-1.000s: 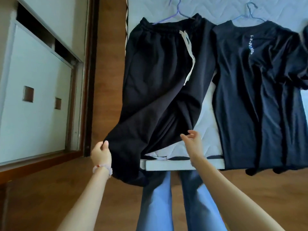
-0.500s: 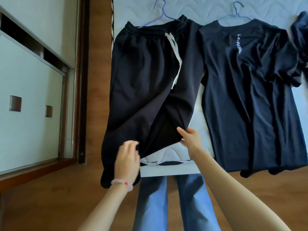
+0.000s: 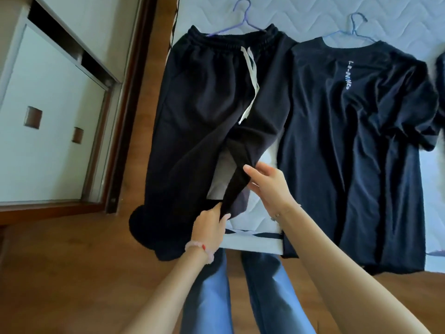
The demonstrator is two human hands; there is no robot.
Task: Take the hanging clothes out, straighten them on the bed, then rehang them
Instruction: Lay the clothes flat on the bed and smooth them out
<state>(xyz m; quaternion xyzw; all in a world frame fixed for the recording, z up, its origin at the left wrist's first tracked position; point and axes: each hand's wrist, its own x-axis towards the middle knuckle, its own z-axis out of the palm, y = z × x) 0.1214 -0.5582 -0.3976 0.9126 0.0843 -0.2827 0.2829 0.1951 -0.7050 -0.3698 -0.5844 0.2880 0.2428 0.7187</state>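
Black drawstring trousers (image 3: pixel 204 104) lie on the white bed (image 3: pixel 301 15), still on a purple hanger (image 3: pixel 243 19). Their left leg hangs over the bed's edge toward the floor. The right leg is bunched into a narrow fold. My left hand (image 3: pixel 209 225) pinches the lower end of that fold, and my right hand (image 3: pixel 267 184) grips it a little higher, from the right. A dark navy T-shirt (image 3: pixel 361 153) with white lettering lies flat to the right on a blue hanger (image 3: pixel 356 27).
A white wardrobe (image 3: pixel 48 116) with sliding doors and a dark wooden frame stands at the left. Wooden floor (image 3: pixel 72 273) runs between it and the bed. My legs in blue jeans (image 3: pixel 265 297) stand at the bed's foot. Another dark garment (image 3: pixel 441 68) shows at the right edge.
My left hand let go of the left trouser leg, crossed to the right and took hold of the right leg's lower end. My right hand stayed on that leg.
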